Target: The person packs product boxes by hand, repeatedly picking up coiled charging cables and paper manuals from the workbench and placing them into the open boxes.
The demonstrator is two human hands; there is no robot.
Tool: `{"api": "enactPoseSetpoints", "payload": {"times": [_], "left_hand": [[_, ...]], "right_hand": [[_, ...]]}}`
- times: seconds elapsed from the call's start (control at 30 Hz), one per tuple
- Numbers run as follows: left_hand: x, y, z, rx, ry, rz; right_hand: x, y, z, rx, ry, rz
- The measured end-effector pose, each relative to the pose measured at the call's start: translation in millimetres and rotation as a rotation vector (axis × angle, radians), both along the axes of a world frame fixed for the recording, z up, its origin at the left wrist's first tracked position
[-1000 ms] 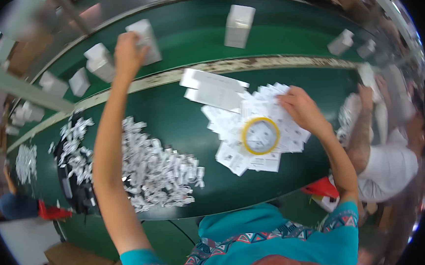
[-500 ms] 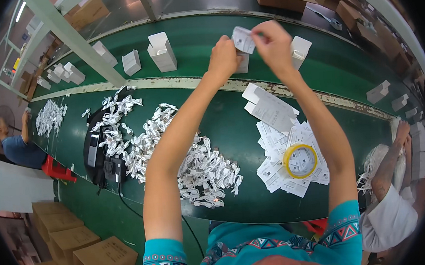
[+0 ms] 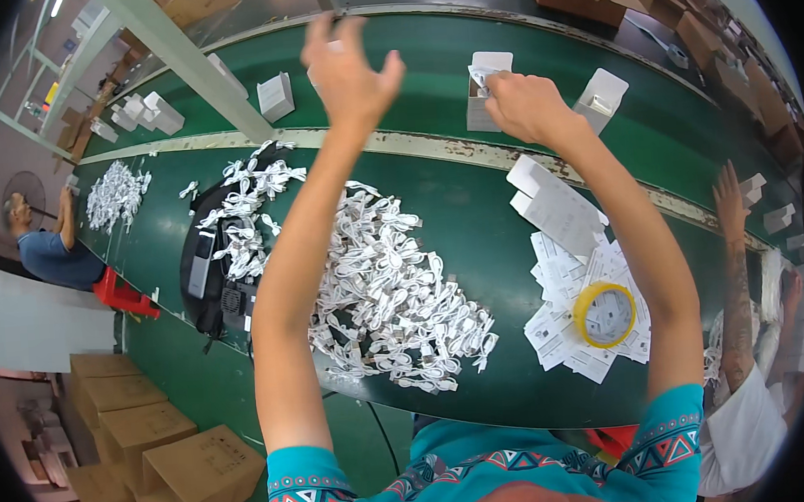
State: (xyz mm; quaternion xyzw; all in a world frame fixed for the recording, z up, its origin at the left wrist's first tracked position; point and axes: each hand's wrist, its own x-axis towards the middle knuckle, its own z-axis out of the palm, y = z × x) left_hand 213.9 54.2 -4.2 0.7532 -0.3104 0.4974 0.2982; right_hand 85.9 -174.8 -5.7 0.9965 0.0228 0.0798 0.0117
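Observation:
My left hand (image 3: pixel 350 79) is stretched over the far green belt with its fingers spread, slightly blurred. Behind it, a white box is almost wholly hidden; only bits of white show between the fingers. My right hand (image 3: pixel 534 106) pinches a folded white leaflet (image 3: pixel 480 75) at the mouth of an open white box (image 3: pixel 480 112), whose back flap stands up. On the near table, between my arms, lies a heap of coiled white USB cables (image 3: pixel 395 289). Printed leaflets (image 3: pixel 562 333) are spread near my right forearm, a roll of yellow tape (image 3: pixel 604 314) on top.
An opened white box (image 3: pixel 557 205) lies beside the leaflets. More white boxes stand along the belt, one (image 3: pixel 602 97) right of my hand. A black bag (image 3: pixel 200 265) and green post (image 3: pixel 189 65) are at left. Co-workers sit at far left (image 3: pixel 56 242) and right (image 3: pixel 744 414).
My left hand has let go of the box and moved left with fingers spread. My right hand has lowered the leaflet into the box's mouth. The view has shifted slightly.

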Motion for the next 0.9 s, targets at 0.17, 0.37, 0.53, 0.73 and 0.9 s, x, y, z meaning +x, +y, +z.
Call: {"api": "enactPoseSetpoints", "payload": {"times": [0.17,0.37,0.53,0.73,0.9], "left_hand": [[48,80,-58,-0.083,0.576,0.207],[17,75,-70,0.037,0.574,-0.214],[32,87,-80,-0.006,0.509,-0.200],[58,101,-56,0.014,0.290,0.329],[-32,92,-24,0.728,1.014,-0.350]], "right_hand": [[-8,30,5,0.045,-0.015,0.067],[-23,28,-30,0.032,-0.268,0.145],[-9,39,-36,0.067,-0.379,0.161],[30,38,-36,0.159,-0.446,0.104],[29,40,-43,0.027,-0.455,0.120]]}}
